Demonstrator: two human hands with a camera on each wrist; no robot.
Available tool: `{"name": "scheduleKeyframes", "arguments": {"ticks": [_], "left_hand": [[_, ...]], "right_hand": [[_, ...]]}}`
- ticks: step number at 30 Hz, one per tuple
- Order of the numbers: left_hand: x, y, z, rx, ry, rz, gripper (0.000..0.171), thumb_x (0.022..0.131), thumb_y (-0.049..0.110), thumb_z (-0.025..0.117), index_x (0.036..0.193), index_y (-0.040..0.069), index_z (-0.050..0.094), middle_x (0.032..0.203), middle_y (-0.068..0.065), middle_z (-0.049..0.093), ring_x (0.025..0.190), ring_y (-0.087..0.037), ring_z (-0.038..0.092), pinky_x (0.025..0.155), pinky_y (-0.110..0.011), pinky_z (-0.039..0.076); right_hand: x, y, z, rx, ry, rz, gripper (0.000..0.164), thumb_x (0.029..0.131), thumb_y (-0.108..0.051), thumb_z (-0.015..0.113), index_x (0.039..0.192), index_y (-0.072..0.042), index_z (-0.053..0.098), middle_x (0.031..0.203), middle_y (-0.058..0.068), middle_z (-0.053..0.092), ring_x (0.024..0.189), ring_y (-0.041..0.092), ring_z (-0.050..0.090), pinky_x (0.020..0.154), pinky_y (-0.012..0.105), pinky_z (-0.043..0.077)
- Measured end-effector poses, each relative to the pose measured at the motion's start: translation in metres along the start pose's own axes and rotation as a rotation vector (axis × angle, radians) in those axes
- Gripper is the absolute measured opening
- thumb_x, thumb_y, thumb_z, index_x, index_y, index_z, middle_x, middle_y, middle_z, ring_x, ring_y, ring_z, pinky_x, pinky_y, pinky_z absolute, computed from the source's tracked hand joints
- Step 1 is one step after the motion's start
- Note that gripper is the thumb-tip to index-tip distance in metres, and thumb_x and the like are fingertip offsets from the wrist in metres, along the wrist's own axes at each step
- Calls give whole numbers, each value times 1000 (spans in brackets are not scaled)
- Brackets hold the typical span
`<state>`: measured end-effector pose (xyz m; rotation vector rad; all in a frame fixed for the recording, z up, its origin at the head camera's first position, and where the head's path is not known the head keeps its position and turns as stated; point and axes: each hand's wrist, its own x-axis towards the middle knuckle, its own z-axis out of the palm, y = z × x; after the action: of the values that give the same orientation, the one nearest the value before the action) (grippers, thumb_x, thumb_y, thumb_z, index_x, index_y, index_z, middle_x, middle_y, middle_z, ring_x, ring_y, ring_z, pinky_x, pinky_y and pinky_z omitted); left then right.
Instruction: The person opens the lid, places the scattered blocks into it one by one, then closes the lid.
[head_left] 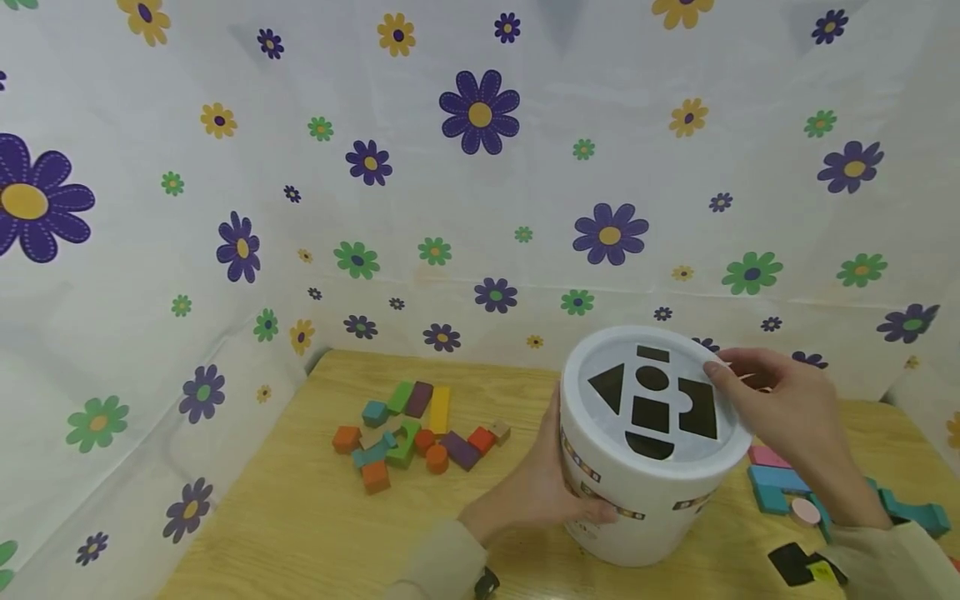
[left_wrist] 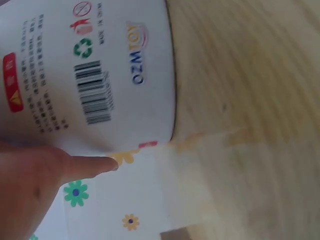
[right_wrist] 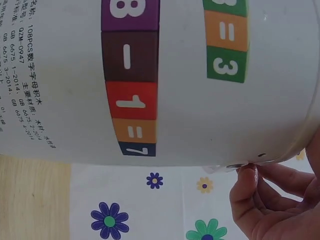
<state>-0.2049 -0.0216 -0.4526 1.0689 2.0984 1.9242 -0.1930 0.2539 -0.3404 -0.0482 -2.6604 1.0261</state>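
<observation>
A white toy-block bucket (head_left: pixel 637 533) stands tilted slightly on the table at the right of centre. Its lid (head_left: pixel 615 354) has several dark shape cutouts, among them a triangle, a circle and a square. My left hand (head_left: pixel 536 492) grips the bucket's left side, thumb across the front, fingers partly hidden behind. My right hand (head_left: pixel 795 408) pinches the lid's rim at the far right; in the right wrist view, thumb and fingers (right_wrist: pixel 245 185) meet at that edge. Printed number blocks and text cover the bucket wall (right_wrist: pixel 185 115). A barcode shows in the left wrist view.
Several coloured blocks (head_left: pixel 462 450) lie loose on the left of the wooden table (head_left: pixel 277 517). More blocks (head_left: pixel 780 479), mostly blue and pink, sit at the right, partly behind my right arm. A flowered white curtain (head_left: pixel 420 192) surrounds the table's back and sides.
</observation>
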Motion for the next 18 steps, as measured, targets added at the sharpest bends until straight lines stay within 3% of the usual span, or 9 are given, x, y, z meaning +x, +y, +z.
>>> {"name": "scheduleKeyframes", "arguments": {"ticks": [4,9,12,13,16,18], "left_hand": [[0,-4,3,-43,4,0,148,61,59,93,160,42,-16,166,14,26,150,-12,36,130,-43,19],[-1,-6,5,-17,23,-20,150,65,13,98,160,43,-14,166,13,27,149,-10,35,130,-45,18],[-1,-6,6,-4,26,-34,150,64,1,96,160,43,-12,165,15,27,149,-9,35,130,-44,20],[-1,-5,7,-4,27,-39,150,64,1,96,160,44,-12,165,16,27,149,-8,35,130,-44,20],[-1,-4,7,-2,31,-53,149,64,4,96,160,44,-11,164,18,27,148,-7,35,130,-45,20],[0,-4,7,2,31,-54,149,65,5,96,160,44,-11,165,18,26,149,-7,35,130,-46,20]], "right_hand": [[1,-2,3,-14,12,-7,53,99,-41,66,131,0,66,115,26,72,96,37,69,62,15,50],[1,-2,5,18,54,-17,49,99,-38,67,130,0,68,113,27,72,93,37,71,60,12,51],[0,-1,3,60,110,-36,44,98,-35,69,128,-2,70,111,24,73,84,20,71,60,10,52],[0,-1,2,72,130,-44,42,97,-34,69,127,-3,70,110,21,74,81,12,70,61,9,52],[0,-1,-4,135,158,-55,39,97,-30,71,127,-5,71,99,-6,75,75,-9,63,62,8,53],[1,0,-11,184,138,-57,38,97,-27,71,127,-4,69,93,-24,70,76,-14,61,64,8,54]]}}
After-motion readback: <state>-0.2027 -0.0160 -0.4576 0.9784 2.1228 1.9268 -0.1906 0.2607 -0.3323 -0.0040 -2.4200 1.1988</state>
